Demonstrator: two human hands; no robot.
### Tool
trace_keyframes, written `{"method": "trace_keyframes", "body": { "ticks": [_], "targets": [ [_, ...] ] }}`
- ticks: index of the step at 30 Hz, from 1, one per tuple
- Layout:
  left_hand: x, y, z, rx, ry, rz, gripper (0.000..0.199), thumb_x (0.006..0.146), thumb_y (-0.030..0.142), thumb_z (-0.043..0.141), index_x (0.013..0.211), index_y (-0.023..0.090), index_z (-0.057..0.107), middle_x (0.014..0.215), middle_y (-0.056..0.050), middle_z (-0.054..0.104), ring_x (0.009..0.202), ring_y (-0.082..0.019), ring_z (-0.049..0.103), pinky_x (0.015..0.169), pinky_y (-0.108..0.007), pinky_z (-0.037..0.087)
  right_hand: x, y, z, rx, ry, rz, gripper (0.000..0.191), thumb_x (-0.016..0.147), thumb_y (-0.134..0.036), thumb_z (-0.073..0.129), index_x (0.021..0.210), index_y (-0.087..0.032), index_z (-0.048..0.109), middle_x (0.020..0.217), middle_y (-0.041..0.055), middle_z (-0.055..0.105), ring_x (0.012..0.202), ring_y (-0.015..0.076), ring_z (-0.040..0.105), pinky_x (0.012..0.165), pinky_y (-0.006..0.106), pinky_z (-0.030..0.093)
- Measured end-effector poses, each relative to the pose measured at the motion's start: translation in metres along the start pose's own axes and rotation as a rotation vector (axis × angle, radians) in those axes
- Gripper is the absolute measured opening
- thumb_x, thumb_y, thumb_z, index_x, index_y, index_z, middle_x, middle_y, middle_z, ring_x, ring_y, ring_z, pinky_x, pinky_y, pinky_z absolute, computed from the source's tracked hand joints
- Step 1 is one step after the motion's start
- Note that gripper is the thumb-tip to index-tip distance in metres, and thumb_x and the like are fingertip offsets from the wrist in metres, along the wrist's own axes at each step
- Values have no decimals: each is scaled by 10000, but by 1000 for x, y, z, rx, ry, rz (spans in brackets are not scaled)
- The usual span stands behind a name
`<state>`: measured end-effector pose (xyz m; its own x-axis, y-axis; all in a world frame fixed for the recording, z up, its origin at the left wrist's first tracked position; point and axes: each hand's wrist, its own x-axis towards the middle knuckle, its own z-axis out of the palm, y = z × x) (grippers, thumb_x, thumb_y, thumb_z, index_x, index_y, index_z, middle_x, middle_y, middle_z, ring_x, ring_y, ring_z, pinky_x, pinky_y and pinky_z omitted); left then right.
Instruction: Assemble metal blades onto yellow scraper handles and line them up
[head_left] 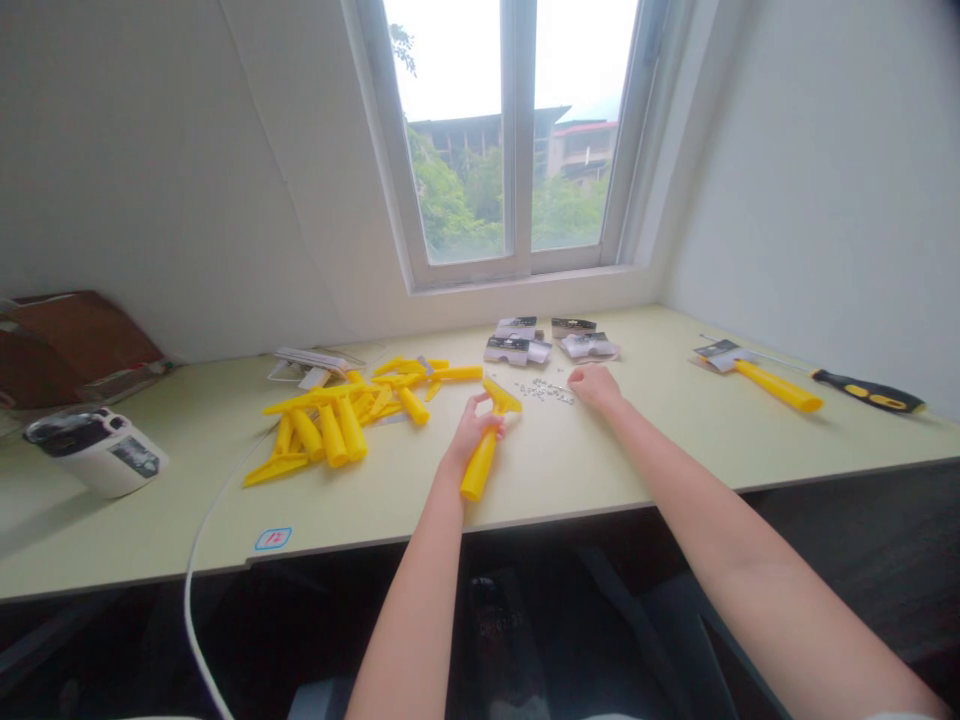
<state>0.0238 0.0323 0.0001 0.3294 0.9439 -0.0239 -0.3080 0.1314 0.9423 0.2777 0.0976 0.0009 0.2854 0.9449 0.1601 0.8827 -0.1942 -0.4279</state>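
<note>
My left hand is closed around a yellow plastic scraper, whose thick handle points toward me and whose flared head points away. A pile of small metal screws lies scattered on the table just beyond it. At the right edge of that pile, my right hand has its fingers pinched together near the tabletop. Whatever sits between those fingertips is too small to make out. More yellow scraper parts, handles and heads mixed, are heaped to the left of my left hand.
Card packets lie near the window. A finished-looking yellow scraper and a black-and-yellow screwdriver rest at the right. On the left stand a white bottle and a brown box. A white cable crosses the table's front edge.
</note>
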Motion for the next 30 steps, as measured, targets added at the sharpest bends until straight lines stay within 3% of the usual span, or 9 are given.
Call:
{"method": "trace_keyframes", "body": {
  "ticks": [9,13,16,22,27,30],
  "targets": [
    [0,1,1,19,20,-19,606,569,115,577,1125,187,345,610,32,558,474,-81,489,507,-206,355,2,6,1,-85,-73,54,163,676,-100,514,751,-144,651,833,121,651,779,218,596,593,256,399],
    [1,0,1,4,5,-9,602,573,113,576,1124,192,348,612,36,552,481,-82,497,508,-206,356,1,-1,-6,-56,-20,62,186,732,-123,491,870,-141,614,920,131,641,804,207,592,611,253,407],
    [2,-1,0,3,-3,-9,600,577,108,582,1124,190,350,633,30,562,482,-77,496,503,-204,355,-9,-15,-11,150,74,-24,149,753,-166,495,845,-144,610,884,99,646,762,172,584,624,245,413],
    [4,-2,-3,12,4,5,601,593,97,573,1146,181,351,601,33,555,488,-82,503,505,-205,363,-45,-52,2,762,-121,-341,203,625,-336,639,701,-149,658,657,30,639,571,127,539,563,258,423],
    [5,-3,-5,-17,5,9,622,591,103,584,1159,188,346,620,32,552,480,-82,504,499,-201,357,-61,-70,25,918,-41,-362,175,585,-329,657,642,-165,640,639,26,640,595,146,571,592,275,444],
    [4,-3,-6,-63,-9,14,622,588,100,589,1155,192,348,654,24,552,493,-72,502,502,-189,354,-63,-72,31,919,-54,-413,144,601,-310,642,618,-168,622,636,20,638,614,148,582,617,274,445]
  ]
}}
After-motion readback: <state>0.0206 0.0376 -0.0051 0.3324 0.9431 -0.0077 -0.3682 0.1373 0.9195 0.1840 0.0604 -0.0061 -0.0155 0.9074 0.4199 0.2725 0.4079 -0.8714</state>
